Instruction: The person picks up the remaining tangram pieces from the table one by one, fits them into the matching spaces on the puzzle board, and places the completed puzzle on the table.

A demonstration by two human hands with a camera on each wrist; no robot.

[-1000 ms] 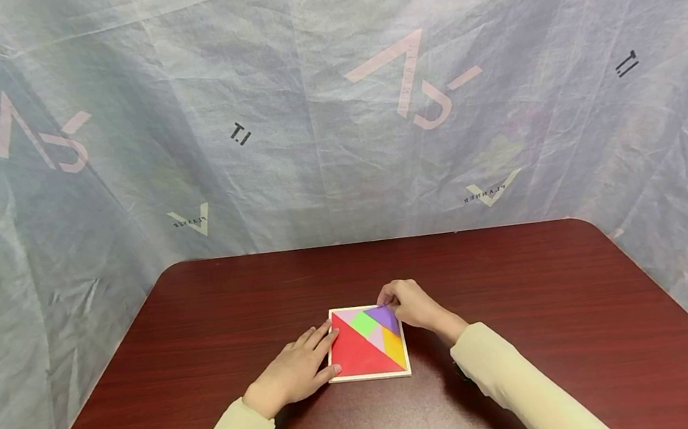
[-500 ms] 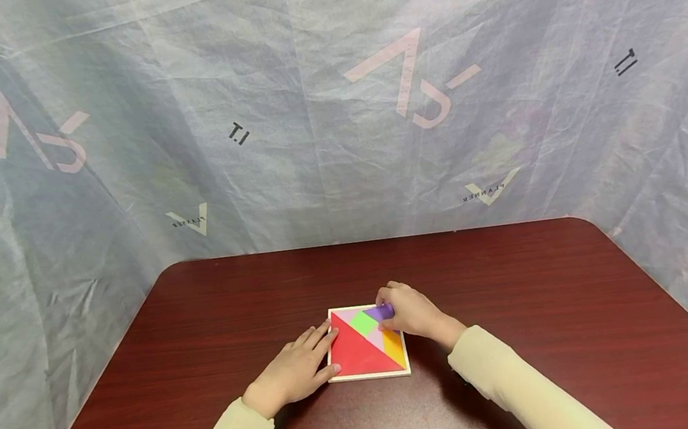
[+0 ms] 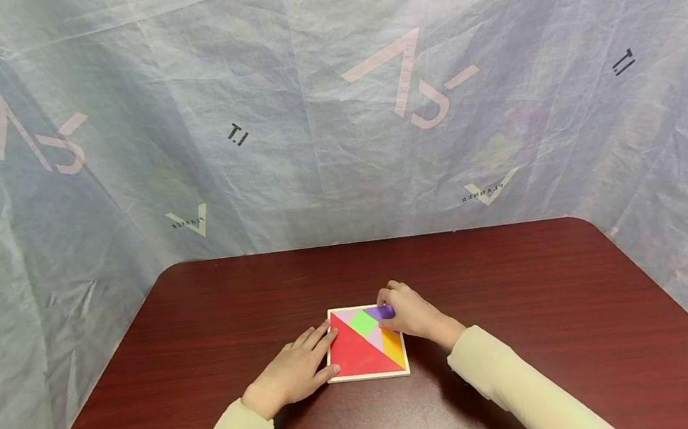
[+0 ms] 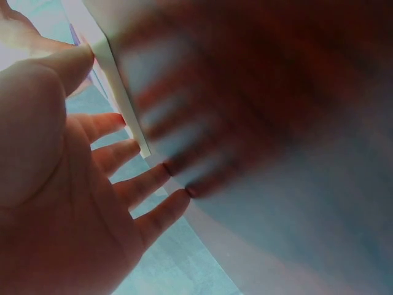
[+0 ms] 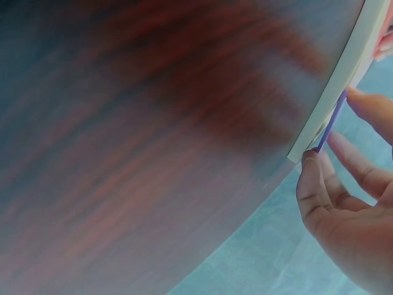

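A square tangram in a pale tray lies on the table, with a large red triangle, a green square and an orange piece. My right hand pinches the purple tangram piece at the tray's far right corner. In the right wrist view that purple piece stands tilted out of the tray between thumb and fingertips. My left hand rests along the tray's left edge, fingers spread and fairly straight, fingertips on the rim and the red triangle. My right fingers hide the purple piece's right end.
A dark red-brown wooden table carries the tray near its middle. Behind and on both sides hangs a grey printed cloth. Pale sleeves cover both forearms.
The purple piece lay flat a second ago; its right end is now raised. The right thumb has shifted left over the tray to pinch it. My left hand has stayed put.
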